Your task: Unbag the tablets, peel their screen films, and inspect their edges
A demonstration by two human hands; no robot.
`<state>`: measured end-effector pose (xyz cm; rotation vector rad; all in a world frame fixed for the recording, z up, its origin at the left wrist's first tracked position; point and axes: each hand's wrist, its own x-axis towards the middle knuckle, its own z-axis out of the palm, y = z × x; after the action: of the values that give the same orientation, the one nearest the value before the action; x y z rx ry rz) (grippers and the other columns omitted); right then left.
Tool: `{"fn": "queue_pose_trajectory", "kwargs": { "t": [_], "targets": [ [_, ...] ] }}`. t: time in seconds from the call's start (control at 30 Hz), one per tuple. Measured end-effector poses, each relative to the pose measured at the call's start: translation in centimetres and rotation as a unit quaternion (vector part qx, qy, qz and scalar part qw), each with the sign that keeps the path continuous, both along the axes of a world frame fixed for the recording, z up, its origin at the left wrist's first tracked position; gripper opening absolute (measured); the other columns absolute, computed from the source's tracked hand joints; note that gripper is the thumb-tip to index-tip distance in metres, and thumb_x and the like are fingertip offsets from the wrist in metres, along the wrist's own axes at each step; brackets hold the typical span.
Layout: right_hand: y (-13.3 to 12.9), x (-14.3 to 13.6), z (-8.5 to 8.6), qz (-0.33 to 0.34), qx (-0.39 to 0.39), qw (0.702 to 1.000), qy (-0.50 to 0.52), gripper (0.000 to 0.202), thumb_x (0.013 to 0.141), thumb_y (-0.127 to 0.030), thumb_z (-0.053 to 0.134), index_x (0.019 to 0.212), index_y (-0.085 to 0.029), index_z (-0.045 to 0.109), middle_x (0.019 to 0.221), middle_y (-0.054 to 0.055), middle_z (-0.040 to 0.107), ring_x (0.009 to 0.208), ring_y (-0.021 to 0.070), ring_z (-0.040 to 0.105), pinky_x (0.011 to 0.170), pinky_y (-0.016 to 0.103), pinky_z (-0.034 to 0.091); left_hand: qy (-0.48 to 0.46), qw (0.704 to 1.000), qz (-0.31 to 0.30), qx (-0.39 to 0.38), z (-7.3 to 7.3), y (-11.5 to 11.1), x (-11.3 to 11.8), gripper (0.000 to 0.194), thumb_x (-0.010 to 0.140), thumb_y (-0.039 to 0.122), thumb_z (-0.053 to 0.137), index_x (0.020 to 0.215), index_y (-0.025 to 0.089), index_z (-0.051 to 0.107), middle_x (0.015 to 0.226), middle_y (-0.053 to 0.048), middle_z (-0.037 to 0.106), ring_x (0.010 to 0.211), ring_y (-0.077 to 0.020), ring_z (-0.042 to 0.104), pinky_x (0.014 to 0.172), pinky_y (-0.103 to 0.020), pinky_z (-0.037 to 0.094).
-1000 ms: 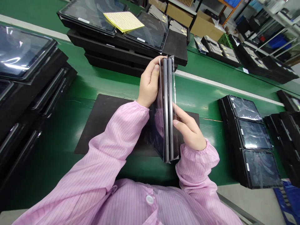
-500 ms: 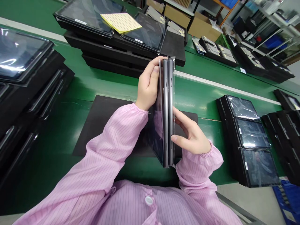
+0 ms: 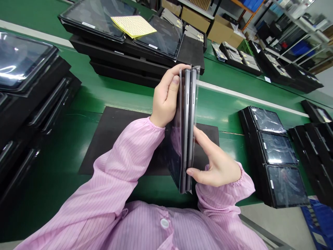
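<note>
Two tablets (image 3: 186,132) in clear film stand on edge, side by side, above a black mat (image 3: 114,139) on the green bench. My left hand (image 3: 166,97) grips their far end, its thumb on the left face and its fingers over the top edge. My right hand (image 3: 214,159) holds them from the right, lower down, with the thumb on the near edge and the fingers partly hidden behind the right face. The film sticks out a little past the tablets' edges.
Black trays with tablets stand at the left (image 3: 39,100) and right (image 3: 252,149). Ahead, a stack of black trays (image 3: 109,62) carries two tablets and a yellow sticker sheet (image 3: 134,26). Farther right are trays of small parts (image 3: 234,53) and a cardboard box (image 3: 223,31).
The tablets have tilted slightly, their far end moving right and their near end a little lower. My right hand has slid down along them towards me.
</note>
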<state>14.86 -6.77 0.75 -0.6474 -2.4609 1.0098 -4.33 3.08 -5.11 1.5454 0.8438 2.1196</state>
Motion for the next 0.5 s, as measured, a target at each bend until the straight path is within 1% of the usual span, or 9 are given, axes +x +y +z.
{"fn": "queue_pose_trajectory", "kwargs": {
  "t": [0.1,0.17,0.3,0.37,0.43,0.5],
  "targets": [
    [-0.5,-0.4,0.1,0.004,0.015,1.0,0.013,0.105,0.09,-0.027,0.074,0.172,-0.025,0.007,0.178,0.009,0.024,0.163,0.0318,0.028,0.133,0.053,0.031,0.012,1.0,0.004,0.008,0.4,-0.4,0.1,0.041,0.106,0.06,0.043,0.118,0.035,0.072,0.113,-0.001,0.075,0.126,-0.0286,0.071,0.115,-0.051,0.055],
    [-1.0,-0.6,0.2,-0.007,0.02,1.0,0.008,0.105,0.091,-0.028,0.074,0.172,-0.024,0.006,0.178,0.011,0.023,0.164,0.0319,0.026,0.133,0.053,0.031,0.018,1.0,0.004,0.011,0.6,-0.7,0.1,0.041,0.106,0.06,0.042,0.118,0.034,0.072,0.114,-0.001,0.075,0.124,-0.0282,0.072,0.114,-0.05,0.056],
    [-1.8,-0.9,0.4,-0.034,0.026,0.999,-0.002,0.105,0.091,-0.029,0.076,0.171,-0.023,0.008,0.176,0.014,0.027,0.161,0.0342,0.032,0.131,0.055,0.035,0.019,1.0,-0.004,0.011,0.9,-1.1,0.1,0.04,0.106,0.059,0.042,0.117,0.034,0.072,0.115,-0.001,0.076,0.126,-0.029,0.071,0.112,-0.05,0.058],
    [-2.1,-1.0,0.6,-0.047,0.032,0.998,0.004,0.103,0.091,-0.029,0.076,0.171,-0.024,0.012,0.174,0.015,0.033,0.159,0.0352,0.037,0.129,0.056,0.04,0.017,1.0,-0.012,0.01,1.0,-1.4,0.2,0.038,0.107,0.057,0.042,0.117,0.035,0.072,0.115,-0.001,0.075,0.129,-0.0299,0.07,0.113,-0.052,0.057],
    [-2.3,-1.2,0.7,-0.066,0.032,0.997,0.011,0.098,0.09,-0.028,0.077,0.169,-0.024,0.018,0.168,0.016,0.043,0.153,0.0357,0.046,0.124,0.055,0.046,0.016,1.0,-0.02,0.01,1.1,-1.6,0.3,0.037,0.107,0.056,0.043,0.117,0.035,0.072,0.116,-0.001,0.075,0.131,-0.0304,0.068,0.114,-0.053,0.056],
    [-2.4,-1.3,0.8,-0.092,0.024,0.995,0.015,0.091,0.089,-0.029,0.078,0.164,-0.023,0.027,0.158,0.017,0.054,0.144,0.0356,0.057,0.118,0.054,0.053,0.013,1.0,-0.027,0.008,1.2,-1.9,0.4,0.036,0.107,0.054,0.043,0.117,0.035,0.072,0.116,-0.001,0.075,0.13,-0.03,0.068,0.114,-0.053,0.056]
  ]
}}
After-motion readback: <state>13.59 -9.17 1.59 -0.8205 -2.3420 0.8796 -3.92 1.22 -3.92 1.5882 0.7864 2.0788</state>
